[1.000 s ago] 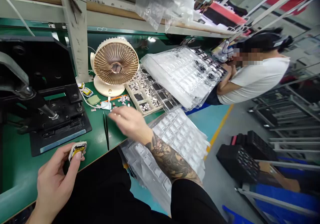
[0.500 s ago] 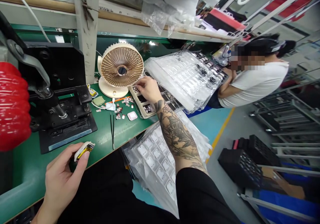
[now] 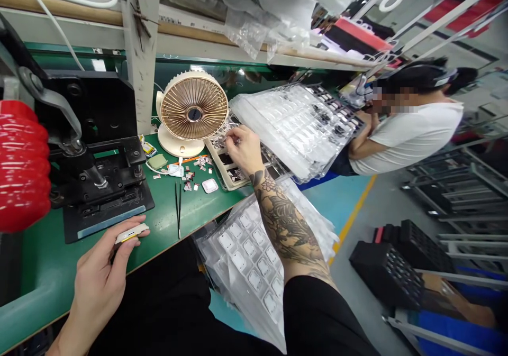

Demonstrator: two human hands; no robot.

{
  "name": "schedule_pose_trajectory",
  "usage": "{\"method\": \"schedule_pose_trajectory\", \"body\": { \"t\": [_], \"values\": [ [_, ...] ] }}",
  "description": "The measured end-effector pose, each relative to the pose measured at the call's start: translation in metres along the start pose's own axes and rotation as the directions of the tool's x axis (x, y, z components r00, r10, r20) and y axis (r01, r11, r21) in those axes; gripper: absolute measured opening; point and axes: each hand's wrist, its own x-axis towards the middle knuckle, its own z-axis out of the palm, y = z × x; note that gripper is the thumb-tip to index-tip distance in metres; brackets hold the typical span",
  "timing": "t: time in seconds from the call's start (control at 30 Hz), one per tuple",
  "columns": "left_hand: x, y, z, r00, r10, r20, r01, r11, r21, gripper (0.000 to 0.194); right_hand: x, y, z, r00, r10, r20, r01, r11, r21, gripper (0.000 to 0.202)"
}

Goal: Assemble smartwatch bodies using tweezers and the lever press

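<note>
Between thumb and fingers, my left hand (image 3: 103, 263) grips a small white device housing (image 3: 132, 233) with a yellow strip along its side, above the bench's front edge. My right hand (image 3: 245, 149) reaches over a divided parts tray (image 3: 227, 178), fingertips pinched together above its far compartments; whatever is in them is too small to make out. Dark tweezers (image 3: 178, 210) lie on the green bench (image 3: 159, 224) between my hands. Small loose parts (image 3: 189, 176) and a white square cover (image 3: 210, 185) lie left of the tray.
A black press (image 3: 99, 160) with a red handle (image 3: 24, 165) stands at left. Behind the tray is a beige fan (image 3: 193, 110). Stacked clear plastic trays (image 3: 286, 123) lie to the right, more trays (image 3: 250, 247) below the bench edge. A co-worker (image 3: 413, 123) sits beyond.
My left hand has turned the housing so its edge now faces me. My right hand has shifted slightly right and lifted a little over the tray.
</note>
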Motion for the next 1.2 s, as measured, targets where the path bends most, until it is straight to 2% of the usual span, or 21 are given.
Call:
{"method": "schedule_pose_trajectory", "body": {
  "t": [0.1, 0.2, 0.27, 0.37, 0.47, 0.57, 0.63, 0.73, 0.83, 0.9, 0.97, 1.03, 1.13, 1.2],
  "values": [
    [-0.002, 0.003, 0.004, 0.996, -0.076, -0.046, 0.071, 0.991, -0.114, 0.026, -0.003, 0.0, -0.005, 1.0, -0.002, -0.023, 0.002, 1.0, 0.008, 0.023],
    [-0.002, 0.003, 0.004, 0.991, -0.114, -0.069, 0.097, 0.972, -0.214, 0.022, -0.013, -0.008, -0.019, 0.996, -0.012, -0.084, 0.02, 0.996, 0.091, 0.018],
    [-0.001, 0.003, 0.003, 0.993, -0.098, -0.066, 0.084, 0.979, -0.184, 0.019, -0.027, -0.026, -0.03, 0.992, -0.024, -0.125, 0.045, 0.985, 0.165, 0.015],
    [0.001, 0.004, -0.001, 0.998, -0.031, -0.046, 0.025, 0.991, -0.131, 0.014, -0.056, -0.073, -0.041, 0.991, -0.064, -0.117, 0.097, 0.948, 0.303, 0.011],
    [0.004, 0.005, -0.004, 1.0, -0.024, -0.01, 0.021, 0.983, -0.185, 0.013, -0.084, -0.129, -0.04, 0.98, -0.199, 0.029, 0.144, 0.795, 0.589, 0.005],
    [0.008, 0.007, -0.006, 0.998, -0.057, 0.031, 0.064, 0.953, -0.297, 0.015, -0.101, -0.174, -0.027, 0.904, -0.376, 0.205, 0.065, 0.594, 0.802, 0.006],
    [0.008, 0.008, -0.006, 0.996, -0.066, 0.064, 0.085, 0.927, -0.365, 0.019, -0.105, -0.192, -0.017, 0.869, -0.42, 0.261, -0.002, 0.526, 0.851, 0.007],
    [0.006, 0.006, -0.006, 0.991, -0.083, 0.102, 0.118, 0.907, -0.404, 0.027, -0.1, -0.202, -0.006, 0.835, -0.459, 0.303, -0.047, 0.489, 0.871, 0.008],
    [0.004, 0.001, -0.005, 0.988, -0.106, 0.114, 0.142, 0.911, -0.387, 0.051, -0.095, -0.202, -0.001, 0.769, -0.523, 0.368, -0.072, 0.501, 0.863, 0.009],
    [0.003, -0.001, -0.005, 0.988, -0.095, 0.123, 0.136, 0.915, -0.379, 0.06, -0.096, -0.202, 0.001, 0.735, -0.535, 0.416, -0.113, 0.509, 0.854, 0.01],
    [0.003, -0.001, -0.005, 0.986, -0.081, 0.143, 0.129, 0.921, -0.369, 0.057, -0.101, -0.203, 0.004, 0.728, -0.512, 0.456, -0.181, 0.499, 0.848, 0.01],
    [0.004, 0.002, -0.007, 0.985, -0.079, 0.156, 0.131, 0.924, -0.36, 0.048, -0.105, -0.205, 0.008, 0.745, -0.465, 0.477, -0.222, 0.502, 0.836, 0.015],
    [0.007, 0.008, -0.011, 0.985, -0.063, 0.161, 0.106, 0.954, -0.28, 0.031, -0.104, -0.206, 0.013, 0.771, -0.423, 0.477, -0.175, 0.579, 0.796, 0.027],
    [0.009, 0.011, -0.015, 0.984, -0.026, 0.177, 0.058, 0.983, -0.175, 0.027, -0.1, -0.205, 0.014, 0.761, -0.43, 0.486, -0.133, 0.63, 0.765, 0.036]
  ]
}}
